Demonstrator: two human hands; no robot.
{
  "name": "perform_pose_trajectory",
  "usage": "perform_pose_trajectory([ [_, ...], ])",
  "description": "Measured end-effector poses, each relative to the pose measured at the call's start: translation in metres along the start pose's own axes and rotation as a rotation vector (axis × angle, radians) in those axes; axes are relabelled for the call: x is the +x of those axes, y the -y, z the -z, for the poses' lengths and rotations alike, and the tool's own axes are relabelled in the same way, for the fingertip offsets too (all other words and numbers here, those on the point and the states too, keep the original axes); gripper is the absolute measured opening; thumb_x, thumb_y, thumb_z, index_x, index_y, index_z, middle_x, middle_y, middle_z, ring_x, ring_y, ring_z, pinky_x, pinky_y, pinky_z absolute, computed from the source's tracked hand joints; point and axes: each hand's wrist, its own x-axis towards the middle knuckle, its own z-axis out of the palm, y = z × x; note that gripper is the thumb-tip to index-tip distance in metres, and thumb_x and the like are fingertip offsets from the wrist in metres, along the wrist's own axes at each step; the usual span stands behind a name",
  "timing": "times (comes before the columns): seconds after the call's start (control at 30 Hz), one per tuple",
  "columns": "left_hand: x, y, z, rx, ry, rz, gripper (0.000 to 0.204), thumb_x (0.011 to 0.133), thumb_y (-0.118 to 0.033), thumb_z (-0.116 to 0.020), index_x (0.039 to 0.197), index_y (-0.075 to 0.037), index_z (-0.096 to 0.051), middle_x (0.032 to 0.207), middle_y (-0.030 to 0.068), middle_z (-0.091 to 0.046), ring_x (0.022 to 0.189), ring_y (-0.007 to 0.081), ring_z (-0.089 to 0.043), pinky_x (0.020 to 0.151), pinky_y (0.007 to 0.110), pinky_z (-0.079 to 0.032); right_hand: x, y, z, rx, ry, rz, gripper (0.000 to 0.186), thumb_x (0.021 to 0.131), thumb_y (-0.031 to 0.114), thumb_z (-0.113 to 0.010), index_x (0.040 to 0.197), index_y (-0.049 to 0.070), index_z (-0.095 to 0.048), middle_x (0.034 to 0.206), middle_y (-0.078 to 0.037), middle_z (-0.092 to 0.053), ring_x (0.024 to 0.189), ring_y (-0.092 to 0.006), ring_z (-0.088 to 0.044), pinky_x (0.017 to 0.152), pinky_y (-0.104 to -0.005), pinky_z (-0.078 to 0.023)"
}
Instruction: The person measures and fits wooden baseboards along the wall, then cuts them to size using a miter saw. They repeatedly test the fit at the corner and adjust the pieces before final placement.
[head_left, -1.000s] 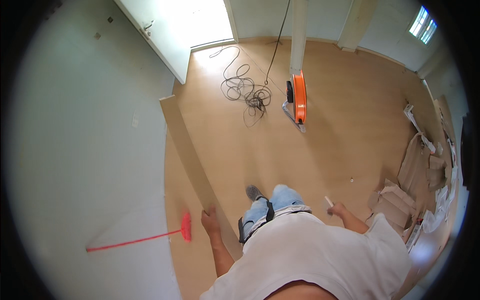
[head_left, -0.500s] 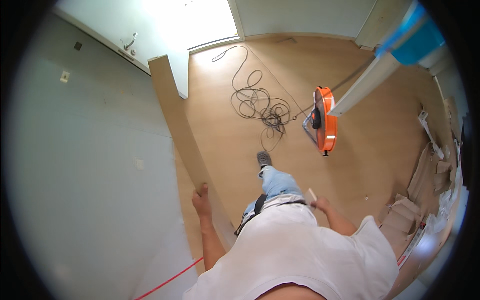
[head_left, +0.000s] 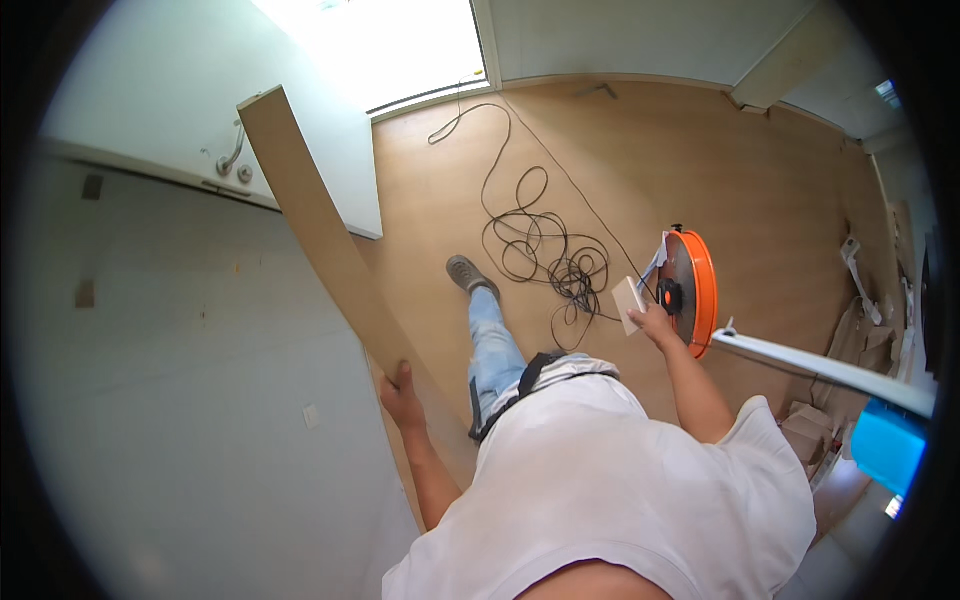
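Wood-toned floor point(head_left: 790, 190) spans the room; cable reel point(head_left: 704, 285) at three o'clock. Step in hand, as judged: carrying the board point(head_left: 333, 260). Next move likely calls for keeping its far end clear of the door point(head_left: 335, 150) toward eleven. Board: long, flat, tan, slanting toward ten o'clock, left hand point(head_left: 403, 402) gripping its edge. Right hand point(head_left: 656, 325), three o'clock, grasps a small pale block point(head_left: 627, 303).

Pale walls point(head_left: 190, 430), tan floor point(head_left: 760, 170), bright doorway point(head_left: 420, 45)
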Motion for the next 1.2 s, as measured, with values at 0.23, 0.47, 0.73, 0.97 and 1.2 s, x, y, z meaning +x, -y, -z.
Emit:
perform_pose_trajectory([
  [0.23, 0.220, -0.060, -0.057, 0.077, 0.004, -0.094, 0.045, 0.096, -0.042, -0.068, 0.105, 0.001, -0.064, 0.085, -0.0009, -0.061, 0.078, 0.0107, -0.052, 0.072, 0.028, -0.045, 0.038, 0.020, -0.026, -0.242, 0.016, -0.481, 0.051, 0.081, 0.031, -0.079, 0.106, -0.012, -0.069, 0.088, -0.016, -0.071, 0.073, -0.0251, -0.068, 0.067, -0.0379, -0.052],
  [0.47, 0.414, -0.156, -0.111, 0.041, 0.060, -0.063, 0.043, 0.096, -0.043, -0.068, 0.108, -0.001, -0.065, 0.090, -0.0002, -0.065, 0.082, 0.0103, -0.056, 0.076, 0.028, -0.047, 0.142, 0.205, -0.053, -0.105, -0.050, -0.301, 0.050, 0.083, 0.037, -0.075, 0.106, -0.008, -0.071, 0.087, -0.019, -0.072, 0.078, -0.0276, -0.070, 0.072, -0.0406, -0.053],
  [0.73, 0.585, -0.204, -0.219, 0.015, 0.076, -0.068, 0.041, 0.095, -0.039, -0.071, 0.110, -0.001, -0.066, 0.096, 0.0014, -0.066, 0.086, 0.0097, -0.058, 0.078, 0.028, -0.048, 0.352, 0.278, -0.060, -0.105, 0.088, -0.292, 0.055, 0.080, 0.037, -0.078, 0.108, -0.009, -0.070, 0.098, -0.026, -0.073, 0.092, -0.0353, -0.072, 0.084, -0.0433, -0.053],
  [0.97, 0.706, -0.285, -0.280, -0.039, -0.001, -0.094, 0.042, 0.095, -0.039, -0.071, 0.111, 0.000, -0.063, 0.094, 0.0013, -0.064, 0.084, 0.0108, -0.057, 0.077, 0.029, -0.048, 0.547, 0.484, -0.011, -0.159, 0.135, -0.204, 0.054, 0.079, 0.037, -0.079, 0.111, -0.006, -0.071, 0.100, -0.023, -0.074, 0.093, -0.0346, -0.072, 0.084, -0.0411, -0.053],
  [1.2, 0.818, -0.344, -0.345, -0.147, -0.054, -0.076, 0.045, 0.096, -0.039, -0.070, 0.112, 0.002, -0.061, 0.097, 0.0031, -0.064, 0.087, 0.0112, -0.057, 0.079, 0.028, -0.048, 0.702, 0.660, 0.012, -0.231, 0.180, 0.042, 0.054, 0.079, 0.043, -0.077, 0.102, -0.006, -0.071, 0.091, -0.023, -0.073, 0.084, -0.0328, -0.072, 0.075, -0.0426, -0.054],
])
